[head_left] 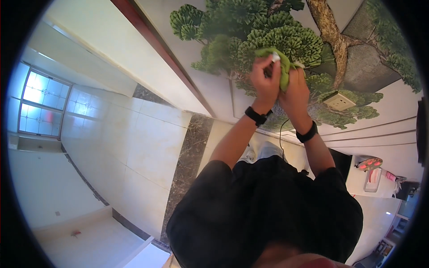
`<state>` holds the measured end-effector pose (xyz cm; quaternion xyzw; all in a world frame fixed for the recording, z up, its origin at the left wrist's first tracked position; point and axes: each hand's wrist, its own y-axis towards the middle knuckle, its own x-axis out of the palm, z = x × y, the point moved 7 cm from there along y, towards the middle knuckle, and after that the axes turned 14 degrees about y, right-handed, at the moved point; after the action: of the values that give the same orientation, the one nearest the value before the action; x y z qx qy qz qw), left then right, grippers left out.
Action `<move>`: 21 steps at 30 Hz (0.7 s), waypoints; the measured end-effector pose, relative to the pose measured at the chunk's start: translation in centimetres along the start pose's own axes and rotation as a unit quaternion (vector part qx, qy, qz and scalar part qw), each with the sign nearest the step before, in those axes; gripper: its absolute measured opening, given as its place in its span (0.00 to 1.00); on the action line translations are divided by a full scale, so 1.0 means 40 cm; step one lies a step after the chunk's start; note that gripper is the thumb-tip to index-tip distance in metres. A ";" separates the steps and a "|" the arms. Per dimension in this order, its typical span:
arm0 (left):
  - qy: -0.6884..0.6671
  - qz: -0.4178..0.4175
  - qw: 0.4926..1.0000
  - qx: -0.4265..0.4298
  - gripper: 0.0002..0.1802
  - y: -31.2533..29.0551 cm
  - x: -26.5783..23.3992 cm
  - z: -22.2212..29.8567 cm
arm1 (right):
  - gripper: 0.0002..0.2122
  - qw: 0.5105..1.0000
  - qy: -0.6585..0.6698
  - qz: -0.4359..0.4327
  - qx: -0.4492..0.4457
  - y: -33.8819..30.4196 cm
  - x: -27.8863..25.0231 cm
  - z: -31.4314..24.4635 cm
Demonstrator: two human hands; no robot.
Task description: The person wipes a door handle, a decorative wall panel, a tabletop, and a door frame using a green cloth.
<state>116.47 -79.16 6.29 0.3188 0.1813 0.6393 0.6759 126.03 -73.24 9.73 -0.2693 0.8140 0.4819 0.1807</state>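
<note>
Both of my hands are raised close together in front of a wall mural of green trees (286, 38). A soft, bright green thing, which looks like a cloth (284, 76), is bunched between them. My left hand (267, 82) is closed, with thumb and fingers pinched at a small white piece (275, 57) by the cloth's upper part. My right hand (295, 94) is closed around the cloth's right side, and a pale bit shows above its fingers. The palms are hidden, and I cannot tell whether the cloth touches the wall.
A wall socket plate (338, 101) sits right of my hands. Below it hangs a thin dark cable (281, 134). A white counter (359, 183) at the right bears a clear tray (372, 180) and small items. A dark red trim strip (165, 53) edges the wall; tiled floor (147, 134) lies left.
</note>
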 end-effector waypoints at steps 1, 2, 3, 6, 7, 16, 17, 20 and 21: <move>0.006 -0.030 1.000 -0.004 0.09 -0.037 0.018 -0.015 | 0.21 1.000 0.003 -0.004 0.027 -0.033 0.001 0.036; 0.014 -0.057 0.998 -0.006 0.09 -0.063 0.027 -0.024 | 0.21 0.999 0.009 -0.010 0.050 -0.061 0.007 0.065; 0.017 -0.054 0.998 -0.007 0.09 -0.085 0.025 -0.034 | 0.21 0.999 0.011 -0.013 0.049 -0.088 0.013 0.090; 0.028 -0.079 0.996 0.029 0.10 -0.130 0.009 -0.041 | 0.20 0.996 0.012 -0.039 0.080 -0.137 0.033 0.129; -0.015 -0.093 0.996 0.006 0.11 -0.136 0.009 -0.049 | 0.19 0.997 0.007 -0.032 0.076 -0.139 0.029 0.124; 0.038 -0.204 0.970 0.124 0.15 0.036 -0.076 -0.070 | 0.17 0.998 0.010 0.024 0.053 -0.055 0.158 0.019; 0.047 -0.218 0.963 0.152 0.16 0.058 -0.091 -0.079 | 0.17 0.998 0.010 0.031 0.045 -0.046 0.179 0.004; -0.004 -0.182 0.967 0.177 0.12 0.129 -0.149 -0.119 | 0.17 0.995 0.018 0.027 0.097 0.003 0.247 -0.050; -0.020 -0.162 0.969 0.185 0.13 0.156 -0.168 -0.133 | 0.17 0.996 0.031 0.045 0.076 0.025 0.264 -0.076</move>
<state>107.52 -84.80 5.44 0.4173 0.3316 0.4703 0.7033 116.97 -78.33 6.02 -0.2331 0.8649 0.4172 0.1535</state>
